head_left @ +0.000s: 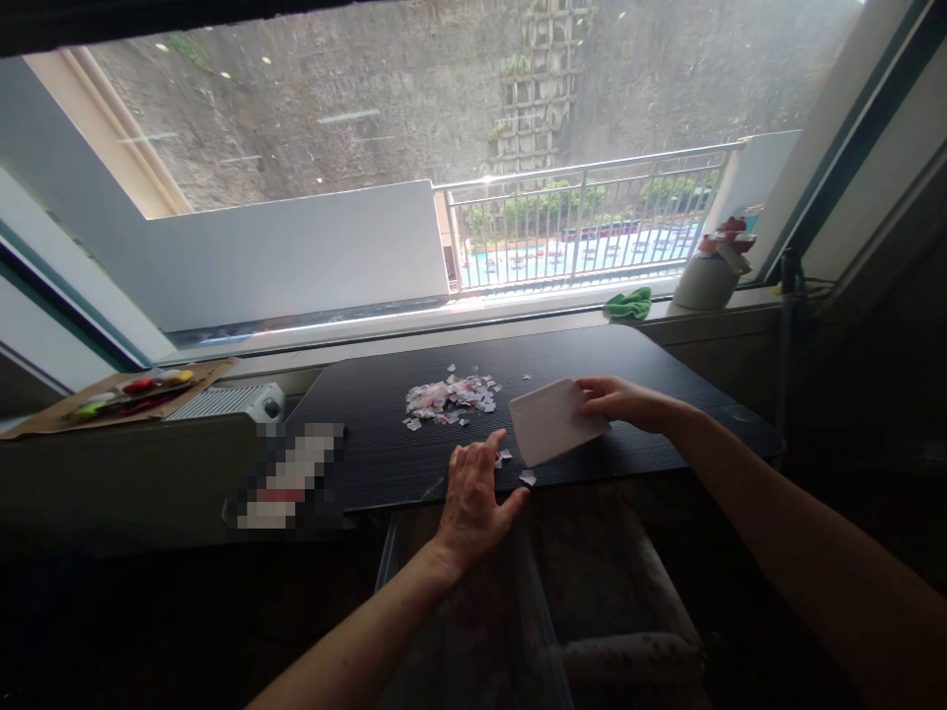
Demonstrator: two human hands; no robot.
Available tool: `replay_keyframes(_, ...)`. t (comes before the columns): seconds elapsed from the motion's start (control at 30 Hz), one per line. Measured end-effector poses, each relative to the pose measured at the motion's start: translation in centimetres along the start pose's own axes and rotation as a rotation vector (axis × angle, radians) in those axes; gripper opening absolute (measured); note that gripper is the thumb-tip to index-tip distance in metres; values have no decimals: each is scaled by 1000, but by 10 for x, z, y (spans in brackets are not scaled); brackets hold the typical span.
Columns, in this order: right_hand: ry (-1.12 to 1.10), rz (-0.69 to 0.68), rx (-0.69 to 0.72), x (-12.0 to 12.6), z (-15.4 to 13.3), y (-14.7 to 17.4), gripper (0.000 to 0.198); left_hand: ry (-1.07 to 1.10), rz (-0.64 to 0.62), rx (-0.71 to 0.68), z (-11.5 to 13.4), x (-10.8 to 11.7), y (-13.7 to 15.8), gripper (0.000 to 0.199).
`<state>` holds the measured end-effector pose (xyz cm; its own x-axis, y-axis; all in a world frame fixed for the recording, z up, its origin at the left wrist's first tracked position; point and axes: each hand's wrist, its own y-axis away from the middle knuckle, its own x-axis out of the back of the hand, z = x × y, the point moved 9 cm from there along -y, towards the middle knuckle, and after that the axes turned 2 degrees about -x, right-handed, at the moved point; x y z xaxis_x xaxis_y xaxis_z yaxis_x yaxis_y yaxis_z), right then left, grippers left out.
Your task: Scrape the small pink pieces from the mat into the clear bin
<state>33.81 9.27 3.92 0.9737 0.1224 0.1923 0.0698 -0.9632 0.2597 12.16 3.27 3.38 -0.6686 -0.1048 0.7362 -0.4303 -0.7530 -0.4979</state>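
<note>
Gripping the card (546, 426) at its right end, R hand (608, 404) has thumb & fingers clamped on it. Card's white, tilted over the dark table (577, 353), R of the main pile; can't tell if its low edge touches. L hand (473, 493) holds nothing visible: thumb & index spread apart, other fingers bent & close tog., palm over the table's front edge. A loose scrap (528, 478) lies b/w L thumb & card, nr that edge; another sits by L index, partly hidden. Main pile (451, 396) of torn white/pinkish bits is mid-table, beyond L hand, w/ a few strays around it. Green cloth (628, 304) & white pot (704, 282) are on the sill, far side. Heater (231, 402) stands L of table; blurred patch (292, 475) at table's left end, unreadable.
</note>
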Motion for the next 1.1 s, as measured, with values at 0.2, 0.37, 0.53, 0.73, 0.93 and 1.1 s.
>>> replay_keyframes(0.2,-97,48,102,-14,-10,-19,32,42,91,36,-2,8,3,88)
replay_keyframes(0.37,-64,-84,120,-56,-16,-42,31,16,145,25,-1,13,6,90)
replay_keyframes(0.53,71,-209,106,-50,-13,-29,26,1,138,29,-2,12,6,93)
replay_keyframes(0.73,80,-195,60,-14,-1,-2,31,-7,118,16,-2,10,5,91)
replay_keyframes(0.93,-24,-104,70,-1,5,6,33,2,104,24,-2,9,5,89)
replay_keyframes(1.1,23,-103,56,-7,7,8,33,-2,102,8,-1,9,4,89)
